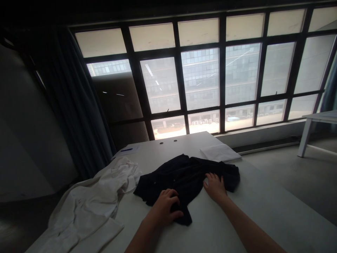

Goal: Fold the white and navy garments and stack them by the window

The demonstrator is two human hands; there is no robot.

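A dark navy garment point(181, 175), seemingly a shirt with small buttons, lies loosely spread across the white table. My left hand point(166, 207) rests on its near left part, fingers bent and thumb held apart, with dark cloth showing between them. Farther right, my right hand point(215, 187) lies on the near edge of the garment by its right end, fingers spread. Neither hand visibly pinches the fabric. Parts of the cloth are hidden under my fingers.
Crumpled white clothing point(92, 200) covers the table's left side and hangs toward its edge. A folded white cloth point(220, 152) lies at the far right of the table point(158, 154). Paper with a dark pen point(126, 150) sits far left. Another white table point(319, 116) stands beyond.
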